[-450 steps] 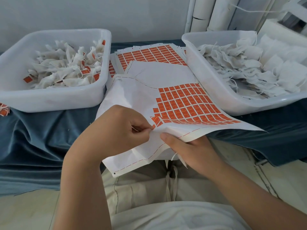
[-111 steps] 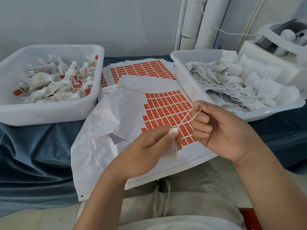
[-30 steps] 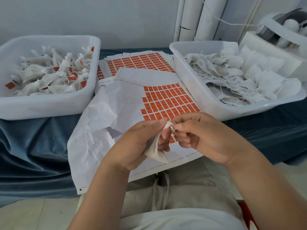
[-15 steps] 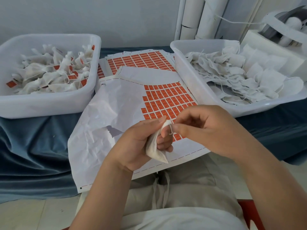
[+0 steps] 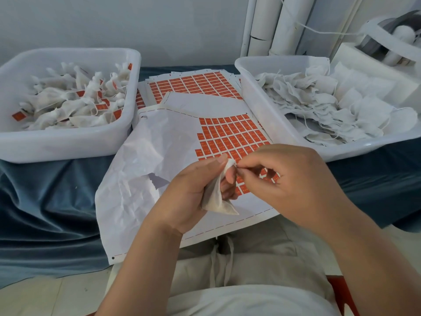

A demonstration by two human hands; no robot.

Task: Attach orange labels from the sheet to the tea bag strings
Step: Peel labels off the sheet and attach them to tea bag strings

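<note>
Head view: right hand (image 5: pixel 291 185) has drawn in, fingers (image 5: pixel 247 167) pinching the tea bag (image 5: pixel 216 199) top that left hand (image 5: pixel 191 192) grips; orange labels (image 5: pixel 227 133) wait on the sheet (image 5: pixel 141 183), apparently none picked.

Looks like a small hand-packing workshop: a blue-draped desk (image 5: pixel 50 201), left tub (image 5: pixel 68 145) full of tagged tea bags (image 5: pixel 68 103), right tub (image 5: pixel 355 149) of plain tea bags (image 5: pixel 319 103), stacked orange label sheets (image 5: pixel 193 85) between them, white rolls (image 5: pixel 287 23) leaning on the wall behind
</note>
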